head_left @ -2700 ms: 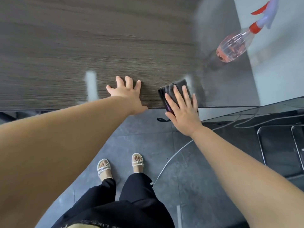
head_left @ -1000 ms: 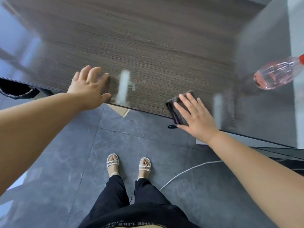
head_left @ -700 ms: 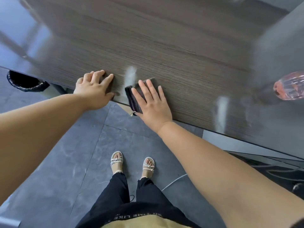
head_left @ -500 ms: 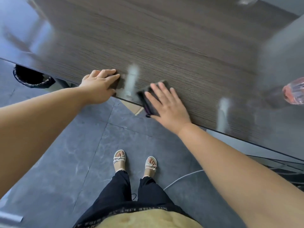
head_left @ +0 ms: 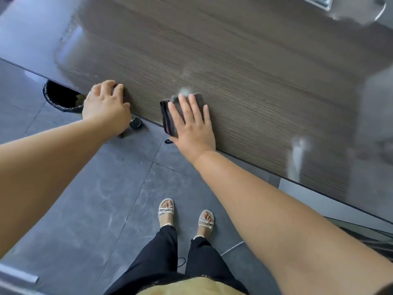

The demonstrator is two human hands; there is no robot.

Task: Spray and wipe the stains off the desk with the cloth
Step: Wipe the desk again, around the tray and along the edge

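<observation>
A dark wood-grain desk (head_left: 244, 67) fills the upper part of the head view. Near its front edge lies a folded dark cloth (head_left: 170, 116), and my right hand (head_left: 191, 122) presses flat on it with fingers spread. A pale smear (head_left: 185, 90) shows on the desk just beyond my fingertips. Another whitish streak (head_left: 296, 158) sits near the front edge to the right. My left hand (head_left: 105, 105) rests on the desk's front edge with its fingers curled over it, holding nothing. The spray bottle is out of view.
A black waste bin (head_left: 60, 99) stands on the grey tiled floor under the desk's left end. A small dark object (head_left: 136, 124) shows below the edge by my left hand. My feet in sandals (head_left: 185, 216) stand close to the desk. A white cable (head_left: 232, 249) runs across the floor.
My right hand has slid the cloth left along the front edge, over the pale streak, then a little away from my left hand. The view has shifted left and the spray bottle has left the frame.
</observation>
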